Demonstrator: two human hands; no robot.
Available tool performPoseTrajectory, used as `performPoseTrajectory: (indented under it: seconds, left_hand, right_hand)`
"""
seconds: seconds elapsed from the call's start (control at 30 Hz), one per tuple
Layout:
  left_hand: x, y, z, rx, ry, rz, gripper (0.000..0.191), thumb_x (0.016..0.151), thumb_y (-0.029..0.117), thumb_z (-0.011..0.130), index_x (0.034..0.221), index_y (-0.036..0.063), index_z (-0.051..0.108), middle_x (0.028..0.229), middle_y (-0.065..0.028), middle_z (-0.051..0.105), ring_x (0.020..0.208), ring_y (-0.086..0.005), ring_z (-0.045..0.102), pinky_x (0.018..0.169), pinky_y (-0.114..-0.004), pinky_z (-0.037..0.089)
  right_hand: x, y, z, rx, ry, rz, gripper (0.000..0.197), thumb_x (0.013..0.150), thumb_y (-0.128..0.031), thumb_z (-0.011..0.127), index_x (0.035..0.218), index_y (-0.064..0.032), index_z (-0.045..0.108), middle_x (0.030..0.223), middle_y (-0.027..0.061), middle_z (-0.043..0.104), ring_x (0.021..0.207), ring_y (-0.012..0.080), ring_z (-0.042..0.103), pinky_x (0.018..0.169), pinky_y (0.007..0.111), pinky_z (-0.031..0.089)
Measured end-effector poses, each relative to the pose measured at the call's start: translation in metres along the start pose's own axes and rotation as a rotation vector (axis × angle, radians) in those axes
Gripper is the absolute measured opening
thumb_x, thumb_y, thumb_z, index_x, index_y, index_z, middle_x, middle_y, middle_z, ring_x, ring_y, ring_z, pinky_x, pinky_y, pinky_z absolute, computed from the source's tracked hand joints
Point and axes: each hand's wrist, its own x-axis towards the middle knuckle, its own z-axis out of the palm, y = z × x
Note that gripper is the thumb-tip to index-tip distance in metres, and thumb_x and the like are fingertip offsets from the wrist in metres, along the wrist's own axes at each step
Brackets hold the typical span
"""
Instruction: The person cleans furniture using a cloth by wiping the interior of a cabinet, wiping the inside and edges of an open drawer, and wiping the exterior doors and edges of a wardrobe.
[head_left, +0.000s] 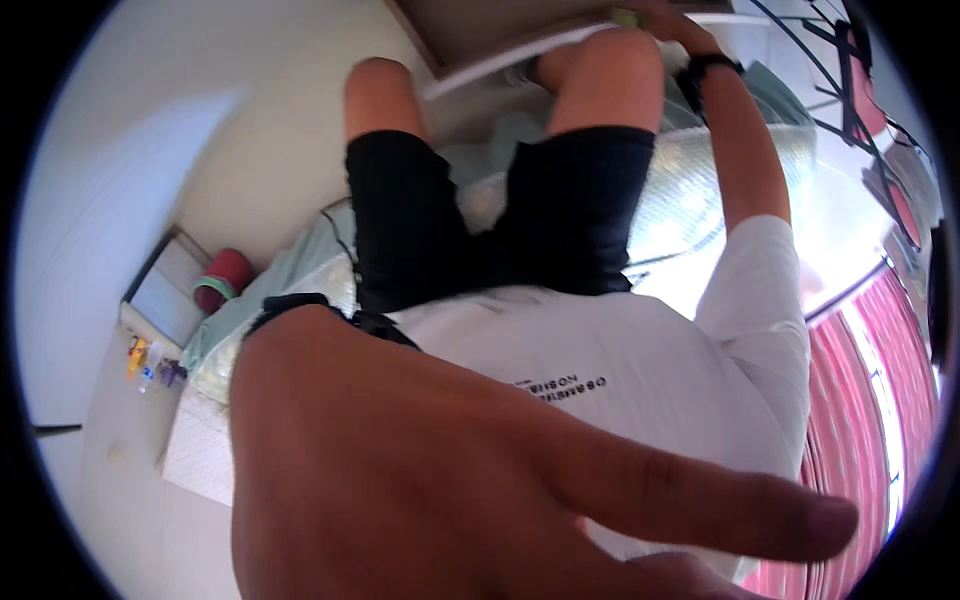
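Observation:
Close to the camera, my left hand (420, 450) fills the lower middle of the view, a black band at its wrist. Its thumb points right, and the other fingers are largely cut off by the bottom edge, so a grip cannot be judged. At the top, my right hand (664, 19) reaches forward past my right knee, with a dark band (709, 71) on the wrist. A small yellow-green object (624, 16) is right at its fingers; blur and the frame edge hide whether it is held. Beyond my knees is a brown panel (487, 34) with a wooden rim.
I am seated on a bed with a shiny quilted cover (697, 180) and green cloth (776, 94). At left are a red container (229, 271), a framed panel (171, 281) and small yellow items (136, 356). A black metal frame (847, 82) and pink curtains (862, 390) are at right.

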Motion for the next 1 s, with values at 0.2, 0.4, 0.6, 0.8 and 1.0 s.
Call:
performPoseTrajectory:
  seconds: [0.2,0.4,0.6,0.8,1.0]
  left_hand:
    - [-0.001,0.01,0.0,0.106,-0.084,0.061,0.048,0.085,0.011,0.065,0.13,0.0025,0.048,0.132,-0.0163,0.054,0.122,-0.0254,0.052,0.099,-0.038,0.042]
    - [0.009,0.023,-0.029,0.375,-0.076,0.1,0.05,0.084,0.011,0.067,0.13,0.0029,0.048,0.134,-0.0161,0.052,0.123,-0.025,0.052,0.1,-0.039,0.042]
    - [0.034,-0.109,-0.123,1.035,-0.015,-0.221,0.069,0.085,0.018,0.07,0.143,0.0052,0.034,0.146,-0.0187,0.038,0.13,-0.027,0.043,0.107,-0.04,0.034]
    - [0.044,-0.235,-0.167,0.836,0.114,-0.391,0.072,0.086,0.027,0.068,0.144,0.0046,0.031,0.126,-0.0233,0.055,0.118,-0.0344,0.055,0.097,-0.039,0.043]
    - [0.04,-0.283,-0.224,0.96,0.222,-0.584,0.045,0.089,0.026,0.064,0.12,-0.0045,0.051,0.105,-0.0278,0.062,0.098,-0.0361,0.063,0.086,-0.04,0.048]
  right_hand:
    - [0.009,-0.038,-0.119,0.075,0.115,-0.103,0.038,0.085,-0.026,0.063,0.116,-0.0032,0.061,0.096,0.0239,0.066,0.081,0.0342,0.066,0.072,0.041,0.052]
    - [-0.048,-0.2,-0.215,0.087,0.415,0.021,0.027,0.088,-0.021,0.058,0.103,0.0016,0.058,0.084,0.021,0.064,0.073,0.0326,0.064,0.065,0.04,0.05]
    - [-0.101,-0.226,-0.191,0.385,0.452,0.113,0.026,0.091,-0.019,0.056,0.108,-0.0008,0.055,0.09,0.0138,0.062,0.085,0.022,0.062,0.074,0.035,0.051]
    - [-0.071,-0.18,-0.11,1.05,0.354,0.002,0.043,0.097,-0.04,0.054,0.118,-0.0019,0.049,0.101,0.01,0.059,0.096,0.0156,0.059,0.075,0.032,0.052]
    - [-0.063,-0.124,-0.07,0.802,0.215,0.117,0.051,0.097,-0.042,0.051,0.129,-0.0022,0.049,0.11,0.0122,0.06,0.102,0.023,0.058,0.097,0.038,0.044]
